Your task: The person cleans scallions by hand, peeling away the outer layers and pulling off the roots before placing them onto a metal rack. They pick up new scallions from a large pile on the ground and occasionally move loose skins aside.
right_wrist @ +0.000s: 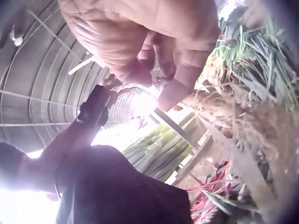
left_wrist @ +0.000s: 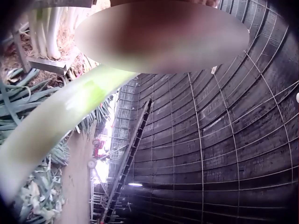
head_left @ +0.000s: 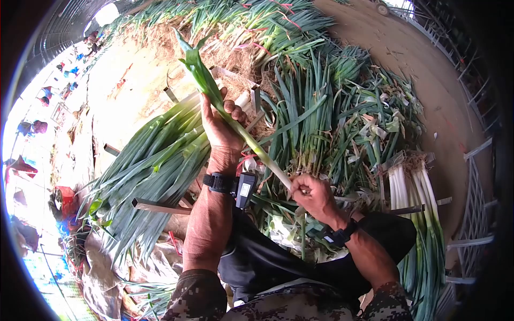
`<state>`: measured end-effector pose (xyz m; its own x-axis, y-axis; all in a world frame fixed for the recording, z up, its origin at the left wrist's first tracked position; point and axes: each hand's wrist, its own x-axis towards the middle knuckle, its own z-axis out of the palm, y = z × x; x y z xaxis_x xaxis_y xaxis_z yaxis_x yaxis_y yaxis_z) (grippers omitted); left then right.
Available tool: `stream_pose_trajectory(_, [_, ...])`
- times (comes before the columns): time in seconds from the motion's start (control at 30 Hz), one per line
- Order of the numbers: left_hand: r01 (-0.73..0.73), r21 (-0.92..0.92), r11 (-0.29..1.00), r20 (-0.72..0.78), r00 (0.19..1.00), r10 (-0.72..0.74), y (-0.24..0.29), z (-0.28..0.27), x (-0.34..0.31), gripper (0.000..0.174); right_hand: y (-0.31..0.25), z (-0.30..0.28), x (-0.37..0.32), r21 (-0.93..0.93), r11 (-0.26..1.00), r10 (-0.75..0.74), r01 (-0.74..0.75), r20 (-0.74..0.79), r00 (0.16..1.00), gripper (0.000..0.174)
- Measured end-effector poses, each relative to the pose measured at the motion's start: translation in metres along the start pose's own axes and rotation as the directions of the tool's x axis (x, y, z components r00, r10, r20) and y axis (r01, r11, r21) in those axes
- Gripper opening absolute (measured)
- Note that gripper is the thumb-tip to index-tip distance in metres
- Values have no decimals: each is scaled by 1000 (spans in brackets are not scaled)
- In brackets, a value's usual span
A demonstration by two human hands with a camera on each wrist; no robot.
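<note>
Diagonally between hands: one leek (head_left: 256,148), leaves pointing away, white root end toward body. Left hand (head_left: 222,128) grips mid-stalk, farther out; right hand (head_left: 316,195) pinches root end. Leek heaps (head_left: 321,107) beyond.

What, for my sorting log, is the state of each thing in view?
scallion: lifted, slanting between both hands.
left hand: grips the scallion's green upper part.
right hand: grips its white lower end.
stacked scallions: lying aligned in a metal rack, left.
loose pile: heaped untidily ahead.
white stalks: lying side by side, right.
</note>
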<state>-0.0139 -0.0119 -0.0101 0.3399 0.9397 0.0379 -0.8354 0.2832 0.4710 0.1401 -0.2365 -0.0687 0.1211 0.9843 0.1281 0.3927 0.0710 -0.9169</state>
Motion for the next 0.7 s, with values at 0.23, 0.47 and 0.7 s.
stream_pose_trajectory(0.23, [17, 0, 1000, 23, 1000, -17, -12, 4, -4, 54, -9, 2, 23, 148, 979, 138, -138, 14, 990, 27])
stream_pose_trajectory(0.47, [49, 26, 998, 4, 999, -49, -20, 11, -9, 54, 2, 9, 29, 81, 990, 114, -114, 3, 993, 18])
stream_pose_trajectory(0.7, [49, 18, 999, 49, 998, -50, -23, 14, -11, 54, -9, 9, 38, 222, 968, 130, -115, -53, 990, 20])
